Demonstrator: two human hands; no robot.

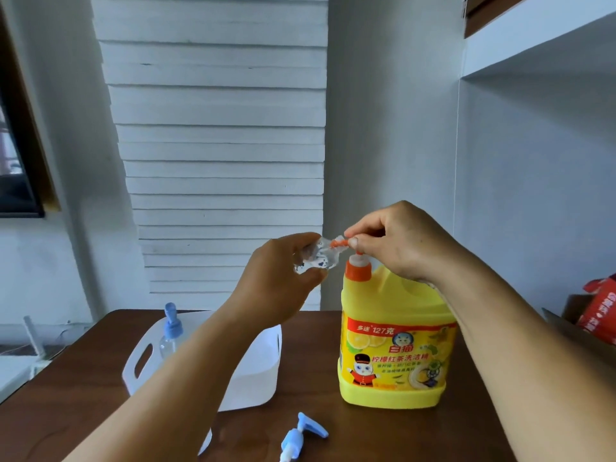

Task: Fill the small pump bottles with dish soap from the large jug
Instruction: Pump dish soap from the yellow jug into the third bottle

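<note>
A large yellow dish soap jug [396, 348] with an orange pump stands on the dark wooden table [73, 401]. My right hand [396, 241] pinches the orange pump head [340, 243] above the jug's cap. My left hand [280, 278] grips a small clear bottle [316, 256], tilted with its mouth at the pump's spout. A loose blue pump top [301, 435] lies on the table in front. A second small bottle with a blue pump [170, 331] stands in the white basket.
The white plastic basket [260, 365] with handle cutouts sits left of the jug, partly behind my left forearm. A cardboard box with red packaging [596, 311] is at the right edge. A wall and slatted panel stand behind the table.
</note>
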